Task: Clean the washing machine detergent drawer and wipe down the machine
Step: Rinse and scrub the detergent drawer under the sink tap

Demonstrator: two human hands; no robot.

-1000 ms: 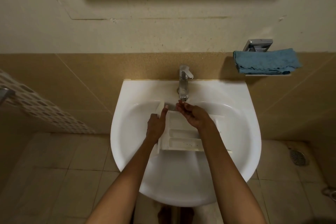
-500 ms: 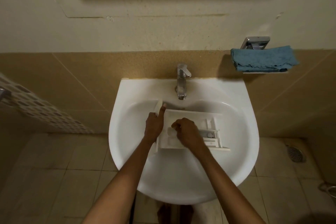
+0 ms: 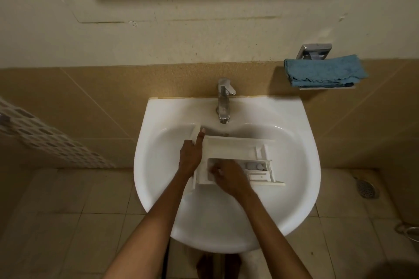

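We are scrubbing the drawer point(image 3: 235, 147) in the sink point(image 3: 294, 165): our left hand point(image 3: 190, 156) is gripping its end, our right hand point(image 3: 229, 176) is curling into a compartment, hold unclear. Wiping the machine is probably waiting.

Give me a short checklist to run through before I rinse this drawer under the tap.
1. Drawer lies inside the sink, just in front of the tap: ok.
2. Left hand has a grip on the drawer's left end: ok.
3. Right hand has its fingers in the near left compartment; whether it holds anything: cannot tell.
4. Water running from the tap: cannot tell.
5. Compartments free of residue: cannot tell, the picture is blurred.
6. Blue cloth lies folded on the wall shelf to the right, ready for wiping: ok.
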